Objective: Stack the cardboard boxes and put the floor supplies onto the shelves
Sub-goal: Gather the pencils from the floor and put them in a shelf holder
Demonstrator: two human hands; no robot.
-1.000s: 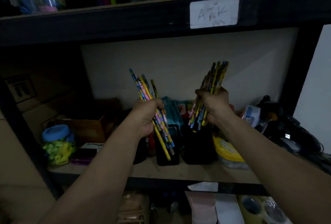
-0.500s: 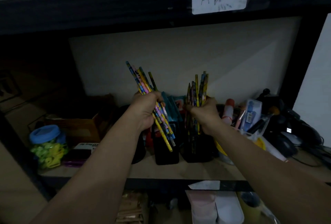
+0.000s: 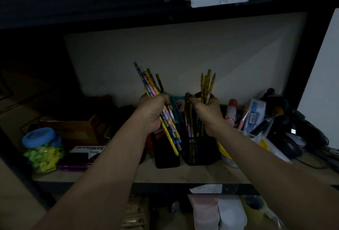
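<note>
At frame centre the left hand [image 3: 154, 114] grips a slanted pencil bundle [image 3: 157, 106], its lower ends over a black holder [image 3: 166, 154] on the shelf [image 3: 128, 173]. Just right of it, the right hand [image 3: 207, 114] grips fewer pencils [image 3: 207, 86] — upright, their lower ends down in the mesh cup [image 3: 200, 150]. A blue-lidded jar [image 3: 41, 149] stands at lower left.
</note>
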